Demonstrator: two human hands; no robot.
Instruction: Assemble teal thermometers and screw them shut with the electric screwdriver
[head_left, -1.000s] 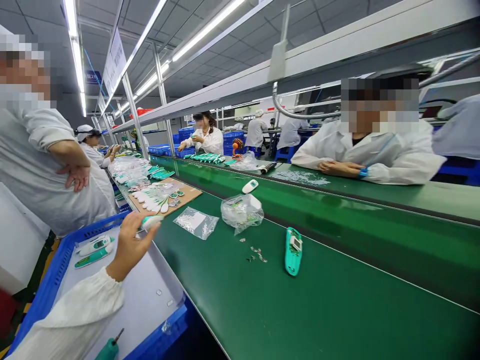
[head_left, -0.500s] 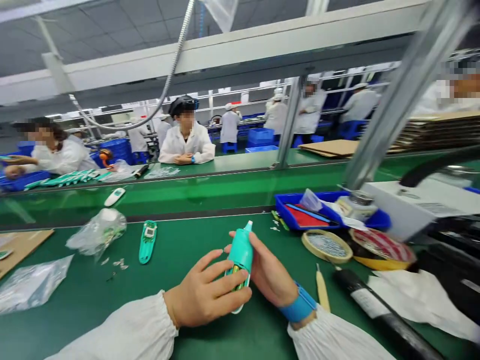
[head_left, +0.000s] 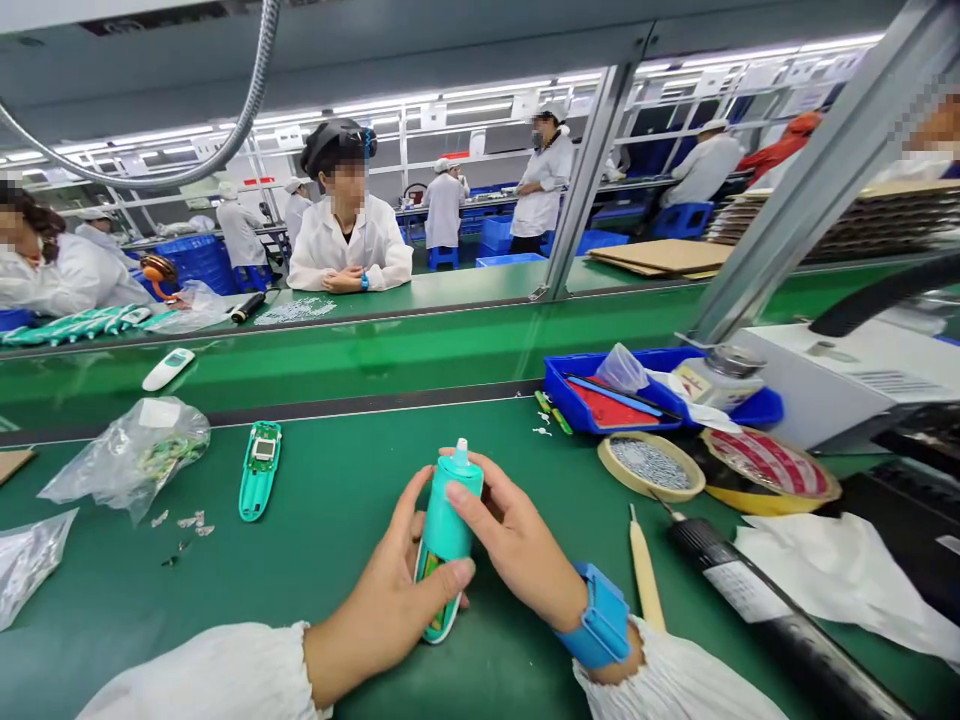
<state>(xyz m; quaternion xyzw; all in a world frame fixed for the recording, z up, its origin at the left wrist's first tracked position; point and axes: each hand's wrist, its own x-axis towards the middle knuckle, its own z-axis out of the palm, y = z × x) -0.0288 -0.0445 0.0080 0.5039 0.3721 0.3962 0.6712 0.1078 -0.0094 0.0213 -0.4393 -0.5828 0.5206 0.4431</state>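
Observation:
An ear thermometer (head_left: 452, 515) with a teal shell and a pale probe tip stands nearly upright between my hands, its tip pointing up. The lower part of its back is uncovered and shows a green and yellow interior. My left hand (head_left: 397, 580) is closed round the lower body, the thumb across the front. My right hand (head_left: 525, 535) grips the upper body from the right, thumb on the teal shell below the tip. A blue band circles my right wrist. On the green bench to the left lies a teal half-shell with a circuit board (head_left: 261, 470).
Plastic bags (head_left: 142, 450) and small metal bits lie left. On the right are a blue tray (head_left: 559, 400), a dish of screws (head_left: 651, 466), a tape roll (head_left: 772, 470), a cream-handled tool (head_left: 645, 570) and a black electric screwdriver (head_left: 757, 590). A person (head_left: 349, 235) sits opposite.
My left thumb now lies across the thermometer's front, where the fingers were before. My right thumb has come onto the upper shell. The camera view has shifted.

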